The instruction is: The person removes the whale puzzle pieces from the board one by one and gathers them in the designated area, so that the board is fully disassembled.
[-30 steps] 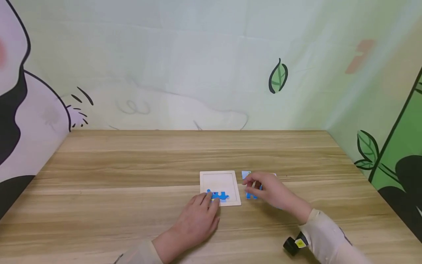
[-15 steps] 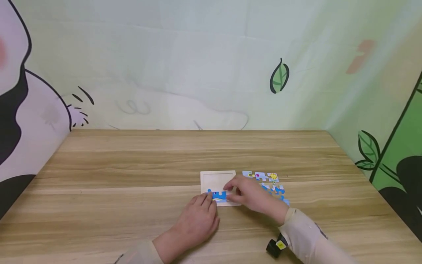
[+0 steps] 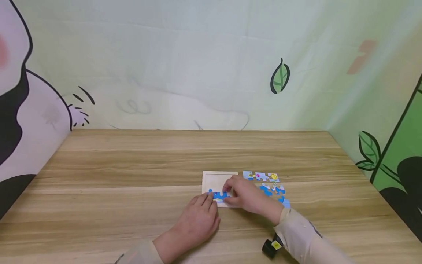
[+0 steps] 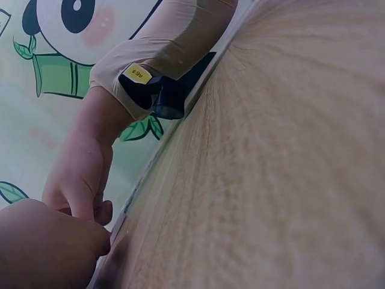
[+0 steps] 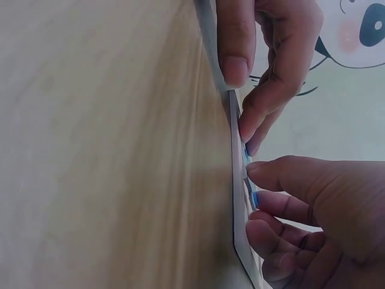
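A pale wooden puzzle frame (image 3: 212, 179) lies on the table, with blue jigsaw puzzle pieces (image 3: 219, 195) along its near side. My left hand (image 3: 197, 216) rests at the near left corner, fingers fairly straight, fingertips touching the frame and pieces. In the head view my right hand (image 3: 245, 194) is over the frame's right side, thumb and index finger bent together at the right end of the row. The right wrist view shows a blue puzzle piece (image 5: 255, 198) at its fingertips, pinched and mostly hidden. From the left wrist, the hands hide the frame.
Several loose puzzle pieces (image 3: 261, 176) lie right of the frame, some with a yellow sun, others blue (image 3: 279, 190). My right forearm crosses near them. A dark wrist camera (image 3: 271, 248) hangs under the right sleeve. A printed wall (image 3: 184, 73) stands behind the wooden table (image 3: 132, 161).
My right hand has moved left from the loose pieces to the right end of the row inside the frame. My left hand has stayed at the frame's near left corner.
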Motion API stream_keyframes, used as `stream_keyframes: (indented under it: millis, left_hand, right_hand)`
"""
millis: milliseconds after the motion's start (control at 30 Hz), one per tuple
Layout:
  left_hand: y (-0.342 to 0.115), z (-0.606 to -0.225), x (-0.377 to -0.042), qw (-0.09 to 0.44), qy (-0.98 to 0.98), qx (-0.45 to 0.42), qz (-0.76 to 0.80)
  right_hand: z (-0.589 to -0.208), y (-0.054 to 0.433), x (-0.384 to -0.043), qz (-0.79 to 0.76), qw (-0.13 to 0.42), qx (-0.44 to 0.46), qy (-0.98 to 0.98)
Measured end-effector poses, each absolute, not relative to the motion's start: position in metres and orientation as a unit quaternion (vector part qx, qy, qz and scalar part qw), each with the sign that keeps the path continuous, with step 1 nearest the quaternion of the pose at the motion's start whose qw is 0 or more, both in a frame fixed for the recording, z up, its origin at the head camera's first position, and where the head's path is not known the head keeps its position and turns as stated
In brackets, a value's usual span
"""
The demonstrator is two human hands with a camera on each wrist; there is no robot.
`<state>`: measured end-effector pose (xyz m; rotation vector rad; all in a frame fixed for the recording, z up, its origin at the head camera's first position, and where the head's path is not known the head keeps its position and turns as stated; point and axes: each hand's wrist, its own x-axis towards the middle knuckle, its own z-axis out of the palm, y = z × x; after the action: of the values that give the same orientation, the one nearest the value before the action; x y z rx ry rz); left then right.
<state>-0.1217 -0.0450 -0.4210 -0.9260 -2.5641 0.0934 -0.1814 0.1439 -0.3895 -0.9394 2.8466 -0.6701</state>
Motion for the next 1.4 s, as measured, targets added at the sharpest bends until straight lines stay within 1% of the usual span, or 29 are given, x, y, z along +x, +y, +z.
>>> stream_keyframes:
  millis: [133, 333, 500, 733, 1000, 1400]
  left_hand:
    - [-0.044, -0.421, -0.122, 0.205, -0.919, -0.334, 0.028]
    - [-0.042, -0.421, -0.121, 0.194, -0.922, -0.333, 0.024]
    - [-0.042, -0.421, -0.119, 0.176, -0.927, -0.330, 0.021]
    - [-0.042, -0.421, -0.118, 0.174, -0.928, -0.329, 0.007]
    - [-0.042, -0.421, -0.118, 0.165, -0.929, -0.330, 0.015]
    - [-0.042, -0.420, -0.117, 0.170, -0.931, -0.323, 0.010]
  right_hand:
    - [-0.390, 0.143, -0.183, -0.220, 0.051, -0.294, 0.929]
    - [-0.389, 0.141, -0.184, -0.243, 0.090, -0.272, 0.927]
    - [-0.388, 0.140, -0.183, -0.251, 0.101, -0.264, 0.926]
    - [-0.387, 0.138, -0.182, -0.252, 0.087, -0.267, 0.926]
    - [-0.380, 0.131, -0.176, -0.256, 0.077, -0.250, 0.931]
    - [-0.377, 0.121, -0.172, -0.219, 0.027, -0.254, 0.942]
